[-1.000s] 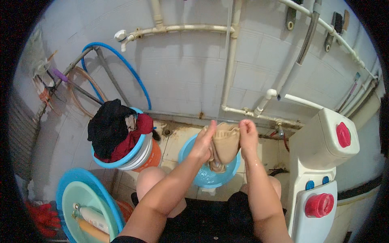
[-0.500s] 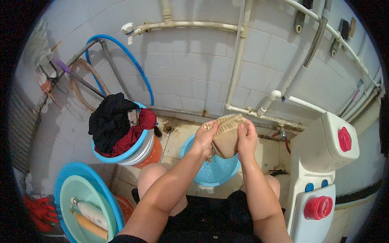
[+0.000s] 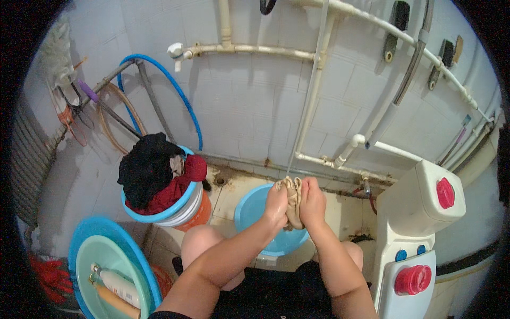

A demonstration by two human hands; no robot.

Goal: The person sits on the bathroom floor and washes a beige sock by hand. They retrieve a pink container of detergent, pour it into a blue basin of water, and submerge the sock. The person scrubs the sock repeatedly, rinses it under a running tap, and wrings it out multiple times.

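A beige cloth garment with a gathered edge (image 3: 293, 201) is bunched between my hands. My left hand (image 3: 274, 208) is closed around its left side, and my right hand (image 3: 313, 204) grips the right side. Both hands are close together over a light blue basin (image 3: 248, 208) on the floor, which partly shows behind my left wrist. From above, a thin pale streak that looks like running water comes down to the top of the cloth. My fingertips are partly hidden in the folds.
Left of the basin stands a bucket (image 3: 203, 208) heaped with black (image 3: 141, 173) and dark red clothes (image 3: 169, 199). Nearer left, a green basin (image 3: 87, 250) holding bottles sits in a blue one (image 3: 79, 228). White containers with red caps (image 3: 413, 280) stand at right. Pipes (image 3: 265, 49) line the tiled wall.
The garment was spread out between my hands; now it is bunched up. My hands have come closer together and sit slightly lower. The view has shifted a little.
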